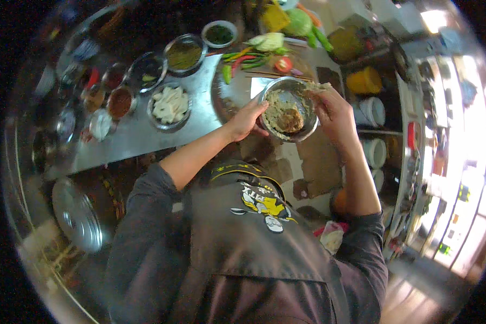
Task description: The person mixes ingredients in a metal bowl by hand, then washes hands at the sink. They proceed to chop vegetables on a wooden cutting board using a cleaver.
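A round metal bowl (311,128) is held up in front of me, near the counter's edge. Inside it lies a pale, pasty mixture (276,110) with a browner lump on one side. My left hand (248,120) grips the bowl at its left rim, the thumb over the edge. My right hand (333,108) is at the bowl's upper right, its fingers pinched on some of the pale mixture (319,86) above the rim. Behind the bowl, a round board (233,95) carries green, yellow and red chillies (245,60) and a cut tomato (283,64).
On the steel counter (143,139) at left stand a bowl of white pieces (170,105), a bowl of green contents (184,56) and several seasoning bowls. A cabbage (299,22) sits at the back. Shelves with white buckets (373,111) are at right, a large metal lid (75,216) at lower left.
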Motion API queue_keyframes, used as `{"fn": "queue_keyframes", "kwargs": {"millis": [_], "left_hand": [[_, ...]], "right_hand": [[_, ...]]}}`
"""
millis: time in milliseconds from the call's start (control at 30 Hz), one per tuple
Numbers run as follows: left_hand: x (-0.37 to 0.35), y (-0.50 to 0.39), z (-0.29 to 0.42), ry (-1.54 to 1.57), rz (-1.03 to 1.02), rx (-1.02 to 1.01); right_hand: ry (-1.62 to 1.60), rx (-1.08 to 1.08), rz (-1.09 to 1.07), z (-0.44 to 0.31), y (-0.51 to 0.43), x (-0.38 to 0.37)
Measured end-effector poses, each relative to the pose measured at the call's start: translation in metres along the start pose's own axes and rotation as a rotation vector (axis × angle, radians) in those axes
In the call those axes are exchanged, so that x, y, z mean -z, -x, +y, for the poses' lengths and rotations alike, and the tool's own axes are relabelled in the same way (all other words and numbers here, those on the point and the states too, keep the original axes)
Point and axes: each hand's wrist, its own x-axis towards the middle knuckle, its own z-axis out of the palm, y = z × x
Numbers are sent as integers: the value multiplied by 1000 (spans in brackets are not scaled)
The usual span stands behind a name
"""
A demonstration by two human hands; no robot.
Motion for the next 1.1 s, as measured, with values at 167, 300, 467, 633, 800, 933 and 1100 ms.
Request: {"fn": "queue_keyframes", "kwargs": {"millis": [167, 300, 467, 633, 800, 933, 1100], "left_hand": [[47, 69, -16, 240, 118, -203], [67, 133, -17, 294, 384, -320], [77, 218, -11, 394, 696, -480], [171, 312, -12, 382, 849, -679], [266, 410, 4, 484, 1088, -776], [367, 474, 2, 502, 1229, -838], [458, 500, -15, 648, 1275, -720]], "right_hand": [[148, 86, -273, -52, -19, -79], [-20, 352, -281, -111, -49, -109], [-121, 432, -369, -204, -65, -132], [-233, 729, -382, -310, -100, -253], [-290, 743, -426, -421, -129, -356], [-344, 758, -442, -497, -144, -457], [-302, 486, -676, -558, -165, -542]]}}
